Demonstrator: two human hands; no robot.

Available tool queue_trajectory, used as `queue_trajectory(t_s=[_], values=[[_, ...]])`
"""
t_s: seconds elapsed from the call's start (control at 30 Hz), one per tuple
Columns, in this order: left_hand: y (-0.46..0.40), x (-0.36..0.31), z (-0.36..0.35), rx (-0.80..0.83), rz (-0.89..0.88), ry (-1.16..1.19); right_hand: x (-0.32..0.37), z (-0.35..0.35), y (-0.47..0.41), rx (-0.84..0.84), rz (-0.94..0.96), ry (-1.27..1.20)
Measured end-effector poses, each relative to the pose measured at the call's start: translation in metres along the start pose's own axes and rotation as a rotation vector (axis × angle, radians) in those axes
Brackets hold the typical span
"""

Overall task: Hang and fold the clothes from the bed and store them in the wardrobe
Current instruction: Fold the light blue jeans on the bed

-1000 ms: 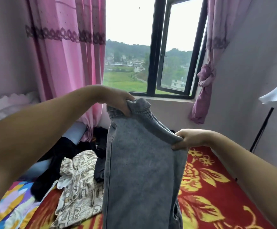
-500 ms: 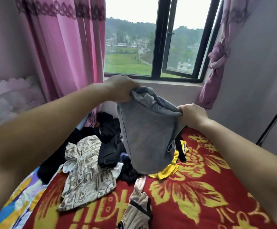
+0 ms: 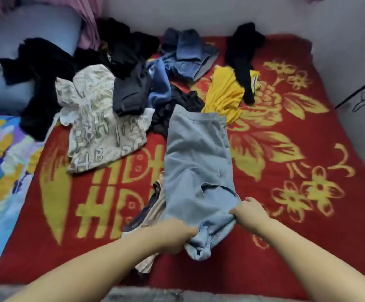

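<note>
The near end of the jeans is being gripped by both hands: the left hand is curled round a bunched fold of denim, and the right hand is pinching the waist edge just beside it. Neither grip is spread. The jeans are being laid lengthwise on the bed, near the middle, with the far end resting against a dark garment and a yellow top. Part of the near left edge is lying over a beige garment.

The step in hand is judged to be flattening the jeans for folding. It would be done well if the bunched denim were being drawn outward and toward the near edge, so that the waist is pulled taut and square, and the creases around the mid-leg opening are smoothed before any fold is made. The beige garment would best be cleared from beneath, or a lump will be folded in.

Open room is being offered to the right of the jeans, where bare red blanket is showing as far as the bed's right edge. The left and far sides are being crowded by a printed shirt, black clothes and blue clothes. The near edge of the bed is lying just beneath the forearms, so little room is left for pulling back.
</note>
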State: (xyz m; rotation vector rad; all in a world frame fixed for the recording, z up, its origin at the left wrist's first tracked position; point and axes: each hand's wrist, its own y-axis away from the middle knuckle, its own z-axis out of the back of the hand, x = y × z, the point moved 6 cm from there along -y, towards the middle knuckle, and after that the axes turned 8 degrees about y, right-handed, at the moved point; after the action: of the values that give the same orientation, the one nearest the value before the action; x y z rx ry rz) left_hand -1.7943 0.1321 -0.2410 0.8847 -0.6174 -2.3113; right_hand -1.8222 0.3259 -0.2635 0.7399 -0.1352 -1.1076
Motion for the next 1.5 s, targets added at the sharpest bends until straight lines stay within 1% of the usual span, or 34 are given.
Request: queue_trajectory(t_s=[0.03,0.1,0.23,0.3,0.37,0.43,0.5,0.53,0.57,0.6,0.63,0.7,0.73,0.77,0.83,0.87,0.9,0.93,0.97,1.0,1.03,1.07,1.1,1.13,1.2,1.27,1.37,1.43,1.5], values=[[-0.006,0.0,-0.031,0.058,0.0,0.035,0.018,-0.024,-0.001,0.041,0.035,0.004],[-0.016,0.0,-0.076,0.109,0.004,0.12,0.044,-0.063,-0.002,0.107,0.09,0.004],[-0.024,-0.004,-0.119,0.144,0.002,0.304,0.073,-0.113,0.004,0.252,0.188,0.006],[-0.029,-0.002,-0.126,0.173,0.019,0.434,0.078,-0.124,0.004,0.335,0.213,-0.035],[-0.034,0.006,-0.127,0.263,0.069,0.528,0.078,-0.127,0.002,0.419,0.231,-0.116],[-0.042,0.015,-0.121,0.36,0.105,0.629,0.074,-0.125,-0.001,0.482,0.254,-0.249],[-0.052,0.033,-0.101,0.39,0.134,0.685,0.061,-0.12,-0.006,0.492,0.256,-0.395],[-0.059,0.047,-0.086,0.38,0.166,0.708,0.05,-0.116,-0.01,0.467,0.229,-0.48],[-0.067,0.063,-0.069,0.342,0.201,0.719,0.037,-0.113,-0.016,0.421,0.183,-0.576],[-0.077,0.079,-0.05,0.266,0.229,0.709,0.023,-0.109,-0.024,0.36,0.12,-0.673],[-0.088,0.096,-0.029,0.147,0.246,0.673,0.01,-0.107,-0.033,0.285,0.039,-0.752],[-0.109,0.128,0.007,-0.172,0.3,0.52,-0.009,-0.106,-0.052,0.099,-0.122,-0.86],[-0.116,0.141,0.019,-0.333,0.354,0.41,-0.013,-0.108,-0.061,0.019,-0.194,-0.923],[-0.122,0.15,0.024,-0.458,0.421,0.293,-0.015,-0.112,-0.071,-0.031,-0.265,-0.983],[-0.133,0.157,0.017,-0.585,0.517,0.138,-0.013,-0.122,-0.091,-0.041,-0.392,-1.028],[-0.14,0.151,0.007,-0.622,0.509,0.097,-0.012,-0.128,-0.097,-0.034,-0.463,-1.008],[-0.147,0.14,-0.006,-0.659,0.463,0.06,-0.01,-0.13,-0.101,-0.061,-0.539,-0.96],[-0.154,0.127,-0.019,-0.687,0.403,0.039,-0.009,-0.127,-0.101,-0.147,-0.609,-0.882],[-0.159,0.116,-0.031,-0.702,0.36,0.03,-0.005,-0.118,-0.099,-0.283,-0.637,-0.774],[-0.164,0.11,-0.042,-0.708,0.349,0.032,0.005,-0.107,-0.1,-0.409,-0.589,-0.674],[-0.169,0.11,-0.05,-0.709,0.364,0.043,0.02,-0.098,-0.102,-0.479,-0.482,-0.586],[-0.174,0.115,-0.056,-0.709,0.384,0.05,0.036,-0.095,-0.108,-0.501,-0.36,-0.495],[-0.179,0.121,-0.059,-0.704,0.4,0.046,0.049,-0.099,-0.114,-0.472,-0.27,-0.426],[-0.185,0.127,-0.062,-0.691,0.405,0.033,0.055,-0.109,-0.12,-0.416,-0.229,-0.403],[-0.197,0.135,-0.068,-0.661,0.391,0.003,0.055,-0.133,-0.133,-0.302,-0.219,-0.424],[-0.206,0.141,-0.072,-0.652,0.387,-0.022,0.056,-0.15,-0.146,-0.231,-0.186,-0.396],[-0.216,0.15,-0.072,-0.624,0.413,-0.038,0.056,-0.161,-0.166,-0.191,-0.175,-0.389],[-0.216,0.149,-0.071,-0.556,0.416,-0.026,0.053,-0.162,-0.164,-0.139,-0.152,-0.389],[-0.203,0.141,-0.066,-0.536,0.383,-0.034,0.049,-0.152,-0.147,-0.182,-0.117,-0.37]])
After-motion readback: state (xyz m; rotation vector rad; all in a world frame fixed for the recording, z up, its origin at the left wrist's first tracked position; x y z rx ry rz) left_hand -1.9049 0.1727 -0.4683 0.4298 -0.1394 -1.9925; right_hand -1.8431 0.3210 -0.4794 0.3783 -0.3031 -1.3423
